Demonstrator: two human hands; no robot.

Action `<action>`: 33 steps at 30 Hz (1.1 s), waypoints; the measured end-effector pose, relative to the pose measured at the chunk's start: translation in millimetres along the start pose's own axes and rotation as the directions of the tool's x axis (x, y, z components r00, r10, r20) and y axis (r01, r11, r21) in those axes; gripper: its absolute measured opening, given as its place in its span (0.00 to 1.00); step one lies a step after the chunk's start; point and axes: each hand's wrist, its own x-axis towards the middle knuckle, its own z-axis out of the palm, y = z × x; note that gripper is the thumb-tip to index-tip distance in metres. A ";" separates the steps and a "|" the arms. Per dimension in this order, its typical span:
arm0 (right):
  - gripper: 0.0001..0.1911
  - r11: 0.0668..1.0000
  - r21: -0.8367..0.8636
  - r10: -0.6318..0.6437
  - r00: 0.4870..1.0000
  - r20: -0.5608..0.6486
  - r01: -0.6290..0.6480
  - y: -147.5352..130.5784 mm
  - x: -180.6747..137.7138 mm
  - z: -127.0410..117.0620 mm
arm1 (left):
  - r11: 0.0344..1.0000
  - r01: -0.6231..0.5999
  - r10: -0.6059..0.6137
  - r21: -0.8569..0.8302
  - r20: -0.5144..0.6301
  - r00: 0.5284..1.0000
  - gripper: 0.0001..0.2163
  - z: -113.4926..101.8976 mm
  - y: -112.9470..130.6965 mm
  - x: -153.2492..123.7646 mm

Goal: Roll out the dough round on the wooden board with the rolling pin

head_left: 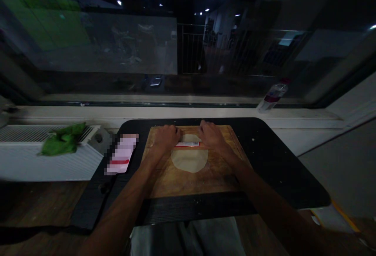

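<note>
A flat round of pale dough (189,160) lies on a wooden board (217,177) set on a black table (279,170). Across its far part rests a cylindrical roller with a white and red label (188,144). My left hand (165,137) is curled over the roller's left end and my right hand (212,135) over its right end. Both press down on it, knuckles up, with the fingertips hidden.
A blurred white and red packet (122,154) lies on the table left of the board. A green cloth (63,139) sits on a white radiator (44,162) at the left. A plastic bottle (272,97) leans on the window sill at the right.
</note>
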 end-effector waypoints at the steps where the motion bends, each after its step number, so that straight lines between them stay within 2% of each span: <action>1: 0.22 1.000 0.008 -0.003 0.999 -0.041 0.003 -0.3 -3.8 0.8 | 1.000 -0.005 0.005 0.001 -0.012 1.000 0.23 2.6 -0.3 -1.6; 4: 0.26 0.999 0.033 0.003 0.994 -0.112 0.001 -1.2 -14.5 4.2 | 0.999 0.002 0.001 0.038 -0.087 0.996 0.21 7.7 0.0 -9.8; 10: 0.34 0.998 0.052 -0.020 0.997 -0.072 0.024 0.0 -34.9 16.0 | 0.997 -0.047 0.057 0.069 -0.144 0.988 0.23 14.0 2.3 -39.7; 15: 0.34 0.999 0.045 -0.016 0.997 -0.081 0.020 -4.1 -60.7 22.5 | 0.995 -0.078 0.087 0.065 -0.137 0.987 0.26 21.7 2.8 -66.5; 21: 0.31 0.999 0.011 -0.039 0.978 -0.206 0.042 -9.6 -92.4 27.5 | 0.997 -0.066 0.073 0.045 -0.179 0.981 0.27 27.2 2.5 -90.2; 25: 0.30 0.999 0.012 -0.032 0.977 -0.211 0.035 -10.2 -88.1 25.6 | 0.995 -0.083 0.092 0.062 -0.165 0.982 0.27 23.7 2.8 -85.4; 33: 0.32 0.997 0.074 0.020 0.986 -0.164 -0.008 -8.7 -40.9 17.5 | 0.997 -0.041 0.053 0.065 -0.186 0.981 0.27 17.0 4.7 -42.8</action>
